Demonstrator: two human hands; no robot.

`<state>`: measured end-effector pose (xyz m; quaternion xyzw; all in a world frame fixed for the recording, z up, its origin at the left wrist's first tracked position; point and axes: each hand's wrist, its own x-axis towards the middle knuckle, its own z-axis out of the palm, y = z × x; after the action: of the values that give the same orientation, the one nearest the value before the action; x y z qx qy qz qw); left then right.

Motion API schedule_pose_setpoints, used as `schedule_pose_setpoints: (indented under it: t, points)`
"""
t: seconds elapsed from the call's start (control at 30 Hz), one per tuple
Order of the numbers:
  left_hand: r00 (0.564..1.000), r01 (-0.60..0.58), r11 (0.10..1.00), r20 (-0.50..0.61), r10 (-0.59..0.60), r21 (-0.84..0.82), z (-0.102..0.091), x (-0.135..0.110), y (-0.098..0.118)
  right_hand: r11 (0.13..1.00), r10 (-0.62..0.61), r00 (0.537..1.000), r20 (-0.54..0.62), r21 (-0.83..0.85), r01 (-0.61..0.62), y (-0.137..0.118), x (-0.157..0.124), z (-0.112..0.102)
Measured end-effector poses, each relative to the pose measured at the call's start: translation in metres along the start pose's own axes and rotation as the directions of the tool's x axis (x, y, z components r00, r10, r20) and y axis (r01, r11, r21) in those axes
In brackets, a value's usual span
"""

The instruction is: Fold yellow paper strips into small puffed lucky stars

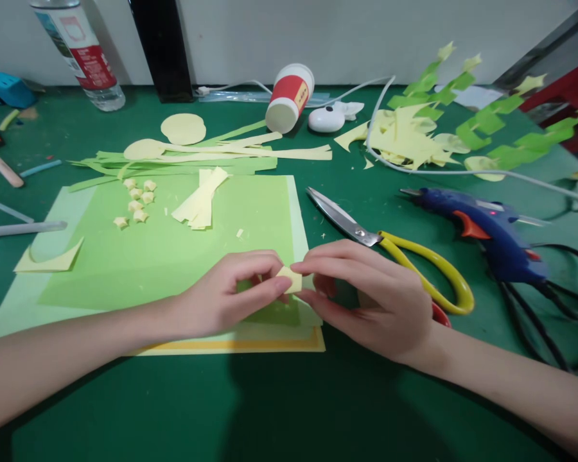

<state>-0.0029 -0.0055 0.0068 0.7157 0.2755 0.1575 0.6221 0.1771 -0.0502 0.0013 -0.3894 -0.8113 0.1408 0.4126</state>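
Observation:
A small pale-yellow folded paper pentagon (290,280) is pinched between the thumb and fingers of my left hand (243,287). My right hand (370,292) has its index finger and thumb at the pentagon's right edge, closed on it from that side. Both hands are above the right part of a stack of green paper sheets (173,256). Several little folded paper stars (135,206) lie on the sheets at the upper left. Near them is a crossed bundle of pale-yellow paper strips (201,200).
Yellow-handled scissors (414,253) lie just beyond my right hand, partly hidden. A blue glue gun (486,231) rests farther right with its black cord. Behind are green strips (183,163), a tipped paper cup (291,96), a white case (326,119), paper scraps (409,138) and a bottle (84,58).

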Motion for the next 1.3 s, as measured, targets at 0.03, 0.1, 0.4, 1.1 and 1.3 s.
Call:
schedule_pose_setpoints:
  t: [0.03,0.1,0.4,1.1,1.3]
  points:
    - [1.000,-0.013,0.999,0.005,0.013,0.039,0.000,0.000,0.000,1.000,0.007,1.000,0.006,0.000,-0.007,0.000,0.000,0.000]
    - [1.000,-0.030,0.995,0.005,0.029,0.093,0.000,0.001,-0.001,1.000,0.019,1.000,0.020,0.008,-0.019,0.001,0.000,0.000]
    - [0.997,-0.068,0.998,0.049,0.068,0.016,-0.003,0.003,0.000,0.987,-0.116,0.992,0.042,-0.107,0.120,0.001,0.000,-0.003]
    - [0.993,-0.112,0.992,-0.022,0.113,0.055,0.002,0.003,-0.009,0.979,-0.084,0.990,0.115,-0.178,0.103,0.002,0.001,-0.006]
    - [0.995,-0.088,0.996,-0.041,0.089,0.029,0.003,0.003,-0.010,0.972,-0.092,0.994,0.063,-0.213,0.104,0.002,0.000,-0.005]
